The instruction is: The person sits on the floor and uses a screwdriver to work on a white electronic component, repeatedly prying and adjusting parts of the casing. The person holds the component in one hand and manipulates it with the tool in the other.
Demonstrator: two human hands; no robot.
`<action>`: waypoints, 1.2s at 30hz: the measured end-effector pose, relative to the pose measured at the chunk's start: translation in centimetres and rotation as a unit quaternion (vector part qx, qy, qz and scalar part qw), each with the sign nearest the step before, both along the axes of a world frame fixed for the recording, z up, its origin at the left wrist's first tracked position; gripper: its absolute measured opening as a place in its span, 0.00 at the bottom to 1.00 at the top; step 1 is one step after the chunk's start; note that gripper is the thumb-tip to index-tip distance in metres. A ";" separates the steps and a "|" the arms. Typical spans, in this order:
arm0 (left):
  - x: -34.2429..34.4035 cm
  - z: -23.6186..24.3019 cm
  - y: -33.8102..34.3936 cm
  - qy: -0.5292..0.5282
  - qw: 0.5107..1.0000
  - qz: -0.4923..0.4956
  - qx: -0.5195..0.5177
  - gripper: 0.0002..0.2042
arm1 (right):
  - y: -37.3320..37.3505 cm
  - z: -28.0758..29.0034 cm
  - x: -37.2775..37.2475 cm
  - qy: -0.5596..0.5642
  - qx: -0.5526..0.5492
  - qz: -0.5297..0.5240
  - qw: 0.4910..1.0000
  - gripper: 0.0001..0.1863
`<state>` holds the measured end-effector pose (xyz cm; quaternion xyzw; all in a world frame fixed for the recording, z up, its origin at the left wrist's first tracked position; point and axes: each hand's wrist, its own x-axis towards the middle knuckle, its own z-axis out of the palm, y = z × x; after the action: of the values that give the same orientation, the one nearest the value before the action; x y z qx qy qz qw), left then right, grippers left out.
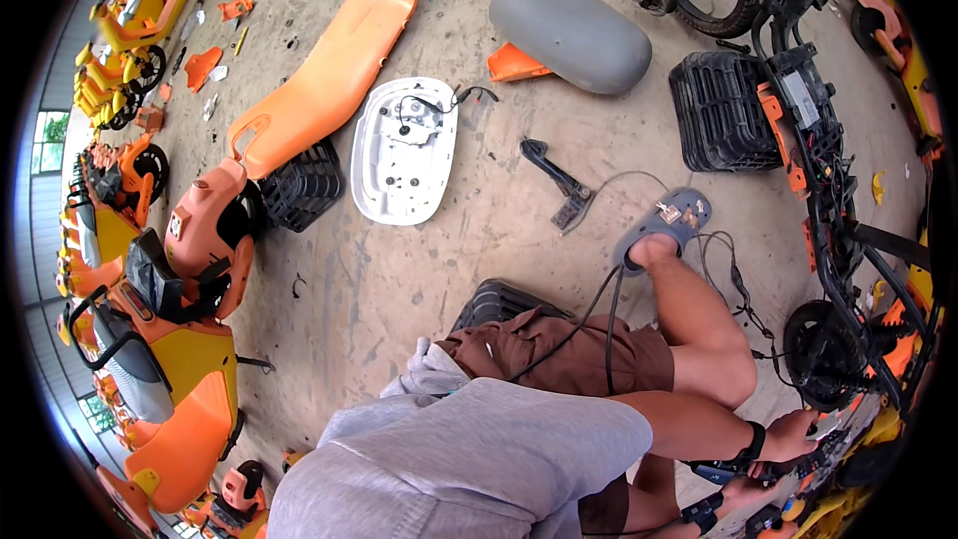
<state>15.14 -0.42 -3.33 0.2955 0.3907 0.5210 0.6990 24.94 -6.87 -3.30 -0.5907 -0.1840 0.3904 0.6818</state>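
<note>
My left hand [791,437], with a black band at its wrist, reaches out at the lower right. Its fingers curl round something dark that I cannot make out. Just below it my right hand [746,492], also banded, is closed among dark parts; what it holds is hidden. Both hands are low beside a stripped black scooter frame [848,289], near its small black wheel [824,354]. Loose black cables [733,284] run over the floor from the frame toward my foot in a grey clog [679,215].
A long orange panel [329,75], a white tray-like cover [431,195], a grey seat [574,35] and a black metal bracket [559,180] lie on the concrete. A black crate [714,110] stands by the frame. Orange-yellow scooters [185,349] line the left side.
</note>
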 end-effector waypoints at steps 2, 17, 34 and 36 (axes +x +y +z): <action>-0.3 0.4 0.1 0.003 1.000 0.002 -0.015 0.18 | 0.2 0.1 0.1 0.000 0.000 -0.005 1.000 0.19; -2.6 0.8 0.1 0.000 0.998 -0.053 -0.016 0.18 | 1.1 1.0 -3.3 0.014 0.030 -0.062 0.998 0.19; -2.3 -0.1 0.0 0.115 0.990 -0.050 0.066 0.21 | -0.8 1.0 2.2 0.104 0.060 0.049 0.992 0.25; -1.5 -0.3 -0.2 0.113 0.989 -0.051 0.086 0.20 | -0.5 0.7 1.9 0.113 0.033 0.002 0.993 0.22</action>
<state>13.63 -0.64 -3.61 0.4314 0.4052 0.4796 0.6479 26.81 -7.38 -2.57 -0.5196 -0.1201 0.4500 0.7163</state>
